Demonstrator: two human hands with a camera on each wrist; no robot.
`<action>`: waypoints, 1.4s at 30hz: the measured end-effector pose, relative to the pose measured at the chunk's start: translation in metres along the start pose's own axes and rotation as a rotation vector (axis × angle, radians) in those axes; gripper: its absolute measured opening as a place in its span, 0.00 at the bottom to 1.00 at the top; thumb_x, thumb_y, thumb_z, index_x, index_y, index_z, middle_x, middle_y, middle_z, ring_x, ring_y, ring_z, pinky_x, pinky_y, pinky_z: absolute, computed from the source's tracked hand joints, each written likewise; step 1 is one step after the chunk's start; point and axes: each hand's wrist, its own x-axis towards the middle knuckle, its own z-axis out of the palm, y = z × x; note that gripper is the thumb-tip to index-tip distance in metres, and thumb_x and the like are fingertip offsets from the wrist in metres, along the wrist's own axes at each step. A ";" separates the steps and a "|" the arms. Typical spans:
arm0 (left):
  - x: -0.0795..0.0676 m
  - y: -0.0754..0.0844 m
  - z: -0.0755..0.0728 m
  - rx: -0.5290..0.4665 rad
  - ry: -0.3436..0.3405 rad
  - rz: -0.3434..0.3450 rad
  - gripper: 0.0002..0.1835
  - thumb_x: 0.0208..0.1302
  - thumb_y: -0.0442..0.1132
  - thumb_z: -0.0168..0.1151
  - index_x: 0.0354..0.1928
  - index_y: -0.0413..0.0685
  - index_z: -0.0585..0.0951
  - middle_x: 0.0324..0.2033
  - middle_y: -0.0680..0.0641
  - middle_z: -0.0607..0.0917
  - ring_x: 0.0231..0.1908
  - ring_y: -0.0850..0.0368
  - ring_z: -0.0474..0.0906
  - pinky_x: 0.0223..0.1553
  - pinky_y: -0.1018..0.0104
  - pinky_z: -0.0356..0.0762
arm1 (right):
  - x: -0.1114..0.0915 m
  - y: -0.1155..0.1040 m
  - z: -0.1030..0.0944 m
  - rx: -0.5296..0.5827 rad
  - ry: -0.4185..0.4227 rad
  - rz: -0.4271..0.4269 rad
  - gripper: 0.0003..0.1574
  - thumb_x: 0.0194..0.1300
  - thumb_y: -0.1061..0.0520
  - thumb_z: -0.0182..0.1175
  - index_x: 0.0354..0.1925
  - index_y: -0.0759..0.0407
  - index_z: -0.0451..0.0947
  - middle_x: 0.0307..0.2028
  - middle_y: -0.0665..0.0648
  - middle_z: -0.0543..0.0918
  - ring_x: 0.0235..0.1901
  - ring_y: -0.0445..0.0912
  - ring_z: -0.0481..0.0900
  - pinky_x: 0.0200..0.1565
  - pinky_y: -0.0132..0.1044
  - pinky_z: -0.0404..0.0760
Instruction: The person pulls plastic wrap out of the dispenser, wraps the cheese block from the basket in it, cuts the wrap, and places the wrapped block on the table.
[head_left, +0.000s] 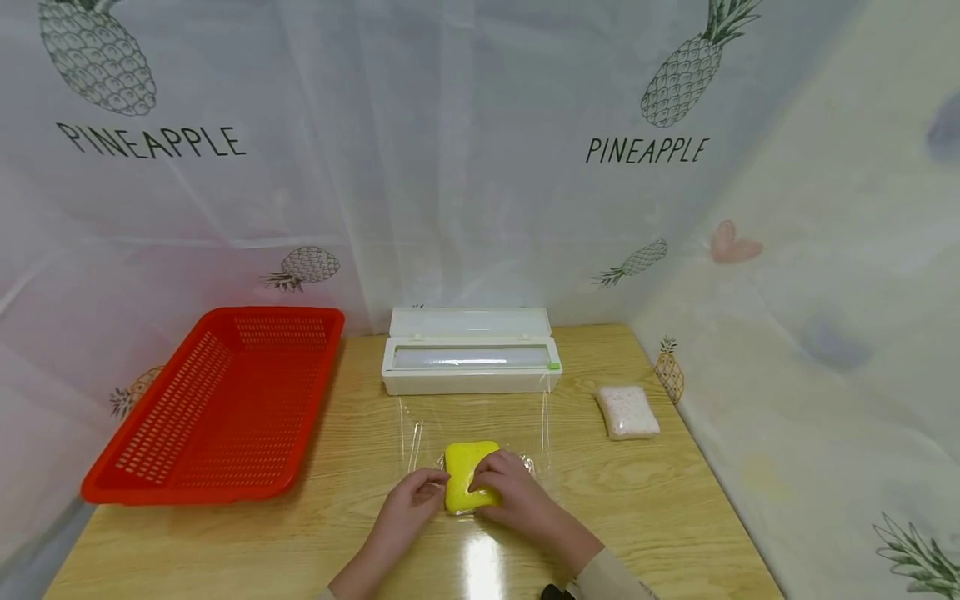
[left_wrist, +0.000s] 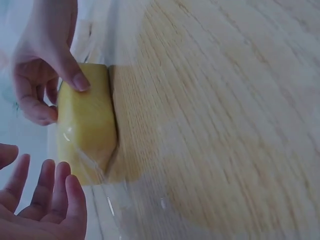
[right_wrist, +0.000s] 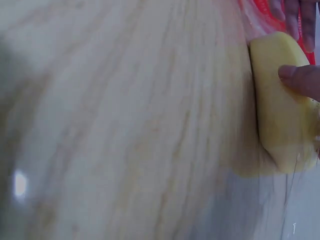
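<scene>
A yellow block (head_left: 461, 462) with rounded corners lies on the table, with clear cling film (head_left: 415, 437) under and around it. The film runs back to a white cling film dispenser (head_left: 472, 385), whose lid stands raised. My right hand (head_left: 513, 492) grips the block, its thumb on the near face and its fingertips on top. At the block's left end is my left hand (left_wrist: 42, 205), fingers loosely spread and curving slightly. In the right wrist view the block (right_wrist: 275, 100) shows film over its near end.
A red plastic basket (head_left: 240, 425) stands at the left of the table. To the right lies a small pinkish-white packet (head_left: 628, 412), wrapped in clear film. A pineapple-print curtain (head_left: 465, 183) hangs behind the table and along its right side.
</scene>
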 end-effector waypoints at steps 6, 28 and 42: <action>0.004 0.004 0.000 0.132 -0.013 0.087 0.12 0.62 0.35 0.67 0.48 0.44 0.82 0.44 0.49 0.82 0.44 0.54 0.78 0.45 0.61 0.79 | 0.009 0.004 -0.010 -0.099 0.000 -0.044 0.16 0.47 0.53 0.75 0.36 0.50 0.84 0.41 0.43 0.79 0.44 0.40 0.74 0.51 0.36 0.73; 0.041 -0.008 0.006 0.986 0.057 0.844 0.25 0.42 0.29 0.71 0.48 0.49 0.80 0.48 0.49 0.82 0.47 0.51 0.78 0.49 0.54 0.76 | 0.038 0.011 -0.044 0.106 -0.133 0.130 0.14 0.54 0.52 0.74 0.40 0.52 0.84 0.41 0.44 0.83 0.43 0.40 0.79 0.48 0.35 0.78; 0.072 0.011 -0.003 0.856 -0.039 0.600 0.25 0.48 0.32 0.70 0.53 0.44 0.79 0.47 0.46 0.81 0.43 0.49 0.79 0.46 0.54 0.78 | 0.018 -0.002 -0.021 -0.140 0.664 -0.011 0.21 0.68 0.48 0.58 0.43 0.67 0.76 0.43 0.61 0.79 0.40 0.55 0.77 0.43 0.41 0.76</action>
